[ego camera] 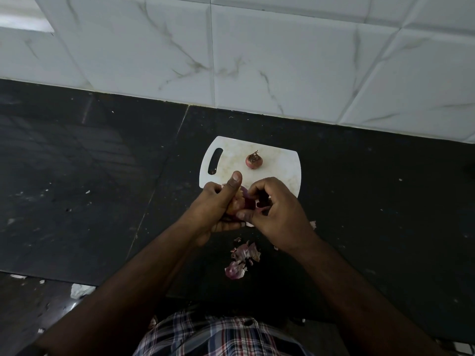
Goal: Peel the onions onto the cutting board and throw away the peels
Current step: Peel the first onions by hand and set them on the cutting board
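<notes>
The person holds a red onion (pixel 244 202) between both hands, just above the near edge of the white cutting board (pixel 280 173). The left hand (pixel 218 204) wraps its fingers around the onion with the thumb sticking up. The right hand (pixel 275 204) pinches at the onion's skin with curled fingers. Another onion (pixel 254 160) sits on the board at 12 o'clock from the hands. Purple peels (pixel 241 259) lie on the dark counter (pixel 90 163) at 6 o'clock.

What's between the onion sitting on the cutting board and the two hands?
Head view: only bare cutting board lies between the onion and the left hand and right hand.
</notes>
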Tool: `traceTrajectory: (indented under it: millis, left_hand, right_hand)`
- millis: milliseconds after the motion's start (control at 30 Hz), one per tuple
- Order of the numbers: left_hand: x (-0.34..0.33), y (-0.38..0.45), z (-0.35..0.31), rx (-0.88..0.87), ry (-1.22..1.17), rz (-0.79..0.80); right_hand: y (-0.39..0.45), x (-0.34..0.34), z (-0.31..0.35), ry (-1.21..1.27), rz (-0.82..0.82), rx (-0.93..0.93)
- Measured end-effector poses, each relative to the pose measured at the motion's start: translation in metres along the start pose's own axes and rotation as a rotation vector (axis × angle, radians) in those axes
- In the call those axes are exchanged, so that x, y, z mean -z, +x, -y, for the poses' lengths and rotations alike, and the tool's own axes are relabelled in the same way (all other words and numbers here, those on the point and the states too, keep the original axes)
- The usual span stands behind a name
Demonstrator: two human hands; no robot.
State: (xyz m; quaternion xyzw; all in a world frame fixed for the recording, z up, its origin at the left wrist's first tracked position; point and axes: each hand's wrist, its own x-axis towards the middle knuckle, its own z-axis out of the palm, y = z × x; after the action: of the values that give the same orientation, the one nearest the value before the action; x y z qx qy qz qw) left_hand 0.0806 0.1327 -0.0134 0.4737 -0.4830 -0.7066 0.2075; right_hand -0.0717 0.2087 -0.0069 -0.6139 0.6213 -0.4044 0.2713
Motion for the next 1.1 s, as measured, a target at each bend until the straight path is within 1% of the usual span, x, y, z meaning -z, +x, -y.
traceTrajectory:
  millis: [67, 200, 267, 367, 600, 800, 1100]
  left_hand:
    - [0.0, 0.0, 0.001, 0.019, -0.029, 0.02]
    - [0.004, -0.005, -0.001, 0.014, -0.072, 0.125]
    - [0.008, -0.007, -0.001, 0.008, -0.093, 0.139]
    - [0.009, -0.009, -0.001, -0.005, -0.074, 0.131]
    - [0.011, -0.008, 0.001, 0.007, -0.089, 0.159]
    - [0.008, -0.009, 0.0, 0.002, -0.079, 0.128]
    - [0.004, -0.01, 0.002, 0.001, -0.076, 0.109]
  right_hand:
    - [0.001, 0.0, 0.003, 0.025, 0.002, 0.003]
    - [0.001, 0.0, 0.002, 0.028, -0.035, -0.012]
    - [0.0, -0.001, 0.001, 0.032, -0.036, -0.025]
    - [0.001, -0.001, 0.002, 0.073, -0.019, -0.032]
    - [0.002, -0.002, 0.0, 0.031, 0.03, -0.044]
    - [0.002, -0.003, 0.001, 0.037, 0.044, -0.062]
    - [0.003, 0.002, 0.001, -0.057, 0.12, -0.111]
